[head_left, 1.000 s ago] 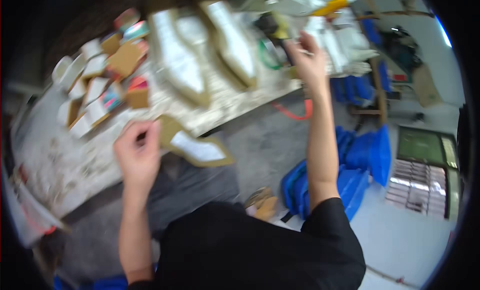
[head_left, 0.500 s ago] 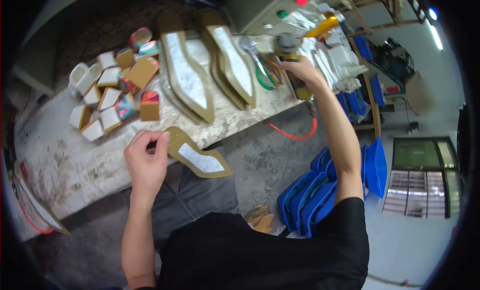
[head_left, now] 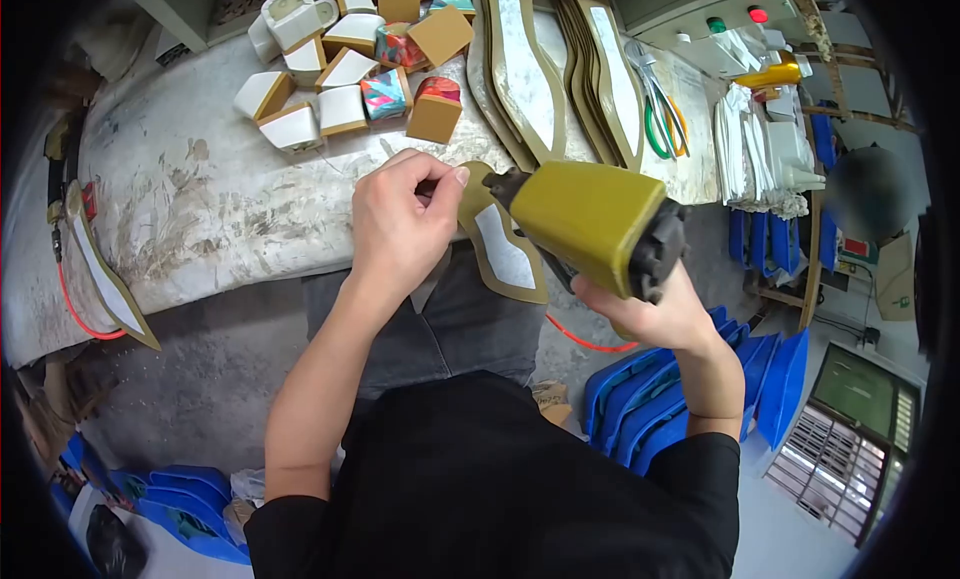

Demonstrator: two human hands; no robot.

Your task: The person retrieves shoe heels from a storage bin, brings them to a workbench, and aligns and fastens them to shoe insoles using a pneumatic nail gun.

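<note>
My left hand (head_left: 405,214) pinches the heel end of an olive-brown shoe insole (head_left: 530,279) with a whitish panel along its middle. The insole hangs over my lap at the bench's front edge. My right hand (head_left: 655,314) is wrapped round the handle of an olive-yellow pneumatic nail gun (head_left: 585,219). Its black nose points left, close to the insole's heel end; whether they touch I cannot tell. Just beyond my left hand lie several shoe heels (head_left: 435,111), white or brightly patterned with tan faces.
Stacked insoles (head_left: 525,79) lie on the stained workbench (head_left: 210,204). Scissors (head_left: 660,109) and a bundle of white strips (head_left: 738,144) are to their right. A red air hose (head_left: 590,346) hangs below the bench. Blue bins (head_left: 640,389) stand at the right; another insole (head_left: 105,269) lies far left.
My right hand has come from the bench's right side to the middle, bringing the nail gun to the insole. My left hand still holds the insole, now turned more upright. The view has shifted.
</note>
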